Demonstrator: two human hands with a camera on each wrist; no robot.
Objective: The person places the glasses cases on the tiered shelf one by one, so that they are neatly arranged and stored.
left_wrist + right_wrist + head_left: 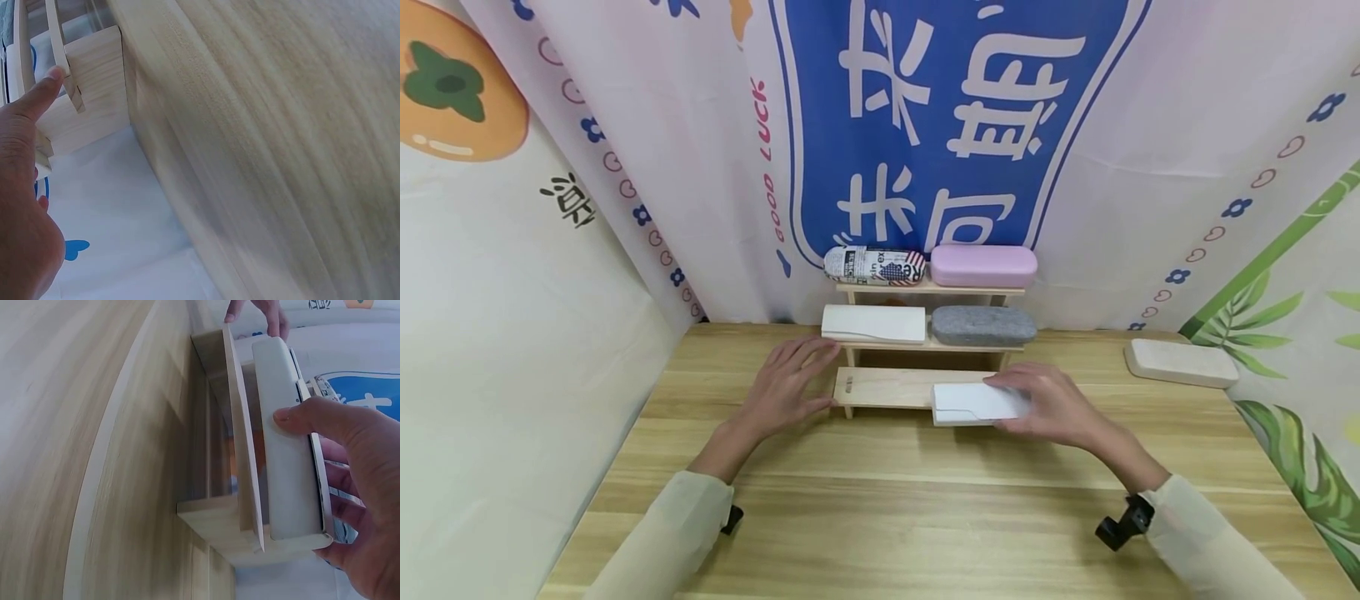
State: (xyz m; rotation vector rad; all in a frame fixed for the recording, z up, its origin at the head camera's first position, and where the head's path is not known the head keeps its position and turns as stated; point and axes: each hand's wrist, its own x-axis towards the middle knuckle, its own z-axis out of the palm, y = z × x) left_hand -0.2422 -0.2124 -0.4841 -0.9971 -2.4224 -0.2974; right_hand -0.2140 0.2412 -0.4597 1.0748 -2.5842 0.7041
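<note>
A small three-tier wooden rack (880,388) stands against the back curtain. My right hand (1051,405) grips a white glasses case (966,402) over the right half of the lowest tier. In the right wrist view the thumb lies on one face of the case (289,469), with the fingers round the other side; a gap shows between case and shelf board. At the rack's left end is my left hand (782,385), its fingers extended. In the left wrist view its thumb touches the end of a shelf board (59,47).
On the middle tier lie another white case (874,323) and a grey felt-like case (983,326). The top tier bears a newspaper-print case (874,265) and a pink case (983,266). An off-white case (1182,363) rests at the wooden table's (887,517) right back edge.
</note>
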